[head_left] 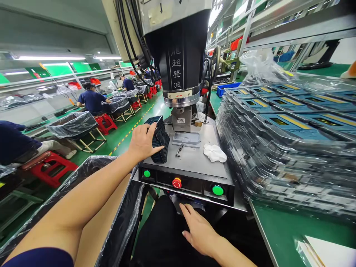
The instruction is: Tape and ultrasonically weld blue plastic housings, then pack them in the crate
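Observation:
My left hand (141, 142) is at a tall stack of dark plastic parts (160, 142) on the left side of the machine's metal plate. Its fingers reach over the top of the stack and the thumb lies along the near side. My right hand (196, 226) is low over my lap, below the plate's front edge, with fingers stretched out and nothing in them. Behind the stack, a grey fixture (186, 139) sits under the metal head (181, 120) of the press. A small metal clamp (179, 150) and a crumpled white cloth (215, 152) lie on the plate.
The front panel has two green buttons (217, 190) and a red stop button (176, 182). At right, clear trays (278, 148) of blue-grey parts are piled high. A lined bin (91, 222) stands at left. Co-workers (91, 98) sit along a line beyond.

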`<state>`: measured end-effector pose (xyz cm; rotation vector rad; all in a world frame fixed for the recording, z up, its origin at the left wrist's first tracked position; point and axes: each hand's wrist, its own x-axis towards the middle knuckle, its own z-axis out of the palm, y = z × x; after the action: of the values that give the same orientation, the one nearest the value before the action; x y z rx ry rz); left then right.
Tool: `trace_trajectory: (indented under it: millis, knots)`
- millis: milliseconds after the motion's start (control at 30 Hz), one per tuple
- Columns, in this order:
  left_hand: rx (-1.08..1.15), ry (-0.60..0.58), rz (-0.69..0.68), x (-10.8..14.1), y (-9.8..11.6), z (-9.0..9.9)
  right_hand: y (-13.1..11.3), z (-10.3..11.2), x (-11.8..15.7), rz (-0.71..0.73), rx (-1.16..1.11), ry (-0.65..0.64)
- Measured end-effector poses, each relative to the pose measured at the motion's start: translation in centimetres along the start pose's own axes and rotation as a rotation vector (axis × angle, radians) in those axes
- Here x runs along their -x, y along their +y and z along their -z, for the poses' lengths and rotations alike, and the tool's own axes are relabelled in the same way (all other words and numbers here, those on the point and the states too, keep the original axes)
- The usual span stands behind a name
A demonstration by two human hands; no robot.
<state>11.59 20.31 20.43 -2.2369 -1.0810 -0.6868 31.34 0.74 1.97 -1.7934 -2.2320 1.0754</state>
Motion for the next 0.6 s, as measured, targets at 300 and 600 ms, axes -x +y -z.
trace_trajectory:
  millis: [300, 600]
  knots:
    - [0.034, 0.045, -0.115, 0.8, 0.07, 0.25, -0.1, -0.01, 0.05, 0.005, 0.012, -0.011]
    - [0.103, 0.058, -0.059, 0.71, 0.24, 0.39, -0.57, 0.31, 0.4, -0.025, 0.095, -0.067]
